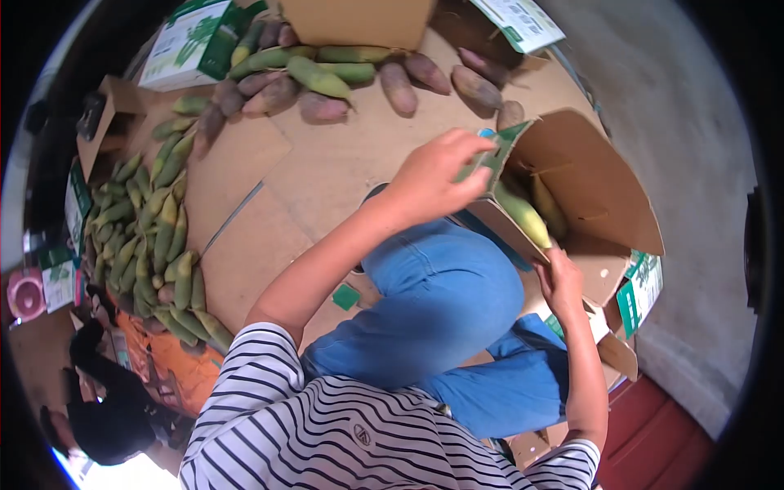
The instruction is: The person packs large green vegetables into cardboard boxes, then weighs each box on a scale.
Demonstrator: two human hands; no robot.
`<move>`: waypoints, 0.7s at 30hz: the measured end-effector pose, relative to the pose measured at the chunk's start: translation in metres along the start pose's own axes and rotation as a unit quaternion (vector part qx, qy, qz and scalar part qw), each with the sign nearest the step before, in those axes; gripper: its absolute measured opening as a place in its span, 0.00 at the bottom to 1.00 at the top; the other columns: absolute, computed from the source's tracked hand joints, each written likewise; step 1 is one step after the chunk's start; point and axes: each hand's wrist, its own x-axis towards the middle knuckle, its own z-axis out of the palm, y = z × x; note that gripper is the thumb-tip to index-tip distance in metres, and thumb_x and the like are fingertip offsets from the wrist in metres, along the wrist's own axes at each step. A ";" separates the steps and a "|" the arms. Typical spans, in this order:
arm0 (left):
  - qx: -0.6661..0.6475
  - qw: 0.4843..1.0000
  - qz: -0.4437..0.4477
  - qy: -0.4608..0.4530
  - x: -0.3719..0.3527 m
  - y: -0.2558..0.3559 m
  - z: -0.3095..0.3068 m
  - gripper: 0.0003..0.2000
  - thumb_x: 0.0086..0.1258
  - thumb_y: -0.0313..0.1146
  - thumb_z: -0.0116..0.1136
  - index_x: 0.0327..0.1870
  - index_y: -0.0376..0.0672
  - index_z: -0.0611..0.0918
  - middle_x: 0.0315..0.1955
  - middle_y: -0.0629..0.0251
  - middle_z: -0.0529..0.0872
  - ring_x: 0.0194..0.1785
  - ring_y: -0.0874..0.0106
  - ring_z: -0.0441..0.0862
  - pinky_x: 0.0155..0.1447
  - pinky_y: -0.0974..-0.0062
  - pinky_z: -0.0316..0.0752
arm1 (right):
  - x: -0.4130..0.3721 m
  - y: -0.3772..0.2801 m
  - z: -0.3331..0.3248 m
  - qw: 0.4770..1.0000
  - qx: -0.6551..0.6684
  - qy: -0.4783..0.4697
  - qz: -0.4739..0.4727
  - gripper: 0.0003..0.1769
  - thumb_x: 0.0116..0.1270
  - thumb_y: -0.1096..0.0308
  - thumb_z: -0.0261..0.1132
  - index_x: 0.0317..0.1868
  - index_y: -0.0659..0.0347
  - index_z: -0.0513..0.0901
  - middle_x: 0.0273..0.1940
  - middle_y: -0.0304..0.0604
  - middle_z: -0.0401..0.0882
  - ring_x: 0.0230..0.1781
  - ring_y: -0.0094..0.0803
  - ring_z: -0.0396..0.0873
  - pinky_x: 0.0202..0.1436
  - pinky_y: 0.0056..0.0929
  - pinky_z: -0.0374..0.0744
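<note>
A cardboard box, open at the top and green on its outside, leans beside my right knee. Inside it lie a pale green radish and another long one deeper in the shadow. My left hand is at the box's far left corner, its fingers apart and curled against the green side; slight blur hides the exact contact. My right hand pinches the near edge of the box, close to the tip of the pale radish.
Green radishes are heaped at the left. Purple-skinned roots and more green ones lie along the far side of the cardboard floor. Printed cartons stand around. Another person is at the lower left; a grey wall rises right.
</note>
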 end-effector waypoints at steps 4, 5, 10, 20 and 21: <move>0.121 0.983 -0.139 0.024 -0.056 -0.102 -0.026 0.14 0.63 0.31 0.56 0.48 0.37 0.80 0.41 0.55 0.80 0.42 0.62 0.81 0.46 0.68 0.76 | 0.004 -0.005 -0.004 1.000 0.008 -0.015 0.011 0.07 0.62 0.72 0.65 0.38 0.60 0.75 0.31 0.49 0.77 0.33 0.49 0.79 0.35 0.41 0.75; 0.185 0.968 -0.169 0.013 -0.069 -0.126 -0.031 0.13 0.63 0.31 0.56 0.47 0.36 0.80 0.41 0.54 0.81 0.44 0.60 0.81 0.47 0.66 0.76 | 0.006 -0.010 -0.006 1.000 0.002 -0.013 0.026 0.06 0.61 0.72 0.65 0.36 0.60 0.76 0.31 0.48 0.77 0.33 0.48 0.79 0.35 0.41 0.75; 0.460 0.860 -0.203 -0.088 -0.085 -0.210 -0.054 0.08 0.59 0.31 0.57 0.37 0.39 0.81 0.42 0.54 0.80 0.51 0.56 0.78 0.48 0.61 0.74 | 0.006 -0.011 -0.005 0.999 0.010 -0.018 0.035 0.06 0.61 0.74 0.65 0.37 0.61 0.75 0.32 0.49 0.78 0.33 0.50 0.79 0.35 0.41 0.75; 0.705 0.702 -0.014 -0.100 0.013 -0.312 -0.079 0.21 0.65 0.33 0.51 0.60 0.41 0.74 0.63 0.58 0.73 0.67 0.61 0.67 0.62 0.52 0.65 | 0.007 -0.007 -0.005 0.998 0.005 -0.037 0.045 0.07 0.59 0.77 0.65 0.37 0.63 0.75 0.34 0.49 0.81 0.33 0.48 0.80 0.38 0.39 0.76; 0.709 0.696 -0.027 -0.105 0.024 -0.325 -0.085 0.22 0.65 0.34 0.52 0.62 0.42 0.73 0.62 0.60 0.73 0.66 0.62 0.68 0.62 0.52 0.64 | 0.008 -0.008 -0.005 0.998 0.002 -0.037 0.046 0.07 0.59 0.77 0.65 0.37 0.63 0.75 0.34 0.49 0.81 0.33 0.47 0.80 0.38 0.39 0.76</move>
